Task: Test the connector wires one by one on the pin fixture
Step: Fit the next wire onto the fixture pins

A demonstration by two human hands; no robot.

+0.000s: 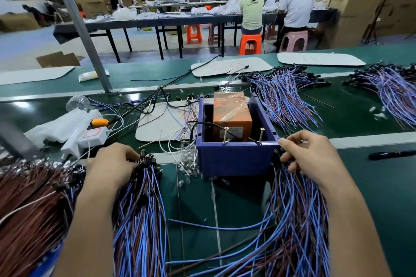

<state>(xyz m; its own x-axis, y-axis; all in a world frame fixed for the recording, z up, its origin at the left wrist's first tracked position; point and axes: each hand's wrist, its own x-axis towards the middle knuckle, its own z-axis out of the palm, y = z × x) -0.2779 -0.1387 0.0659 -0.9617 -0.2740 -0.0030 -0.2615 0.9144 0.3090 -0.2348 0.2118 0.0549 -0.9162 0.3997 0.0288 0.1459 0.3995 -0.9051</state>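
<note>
A purple box fixture [236,159] stands in the middle of the green bench, with two upright screws [225,135] as pins on its near rim and an orange block [231,114] inside. My left hand [112,162] grips the black connector ends of a bundle of blue and brown wires [139,209] left of the fixture. My right hand [313,153] pinches connector ends of a second wire bundle [299,220] at the fixture's right front corner. Both bundles trail toward me.
More wire bundles lie at far right [391,94], behind the fixture [283,94], and a brown heap at near left [31,198]. A white power strip [94,137], plastic bags and loose cables sit at left. A grey post [90,45] rises behind. Two people sit at a far table.
</note>
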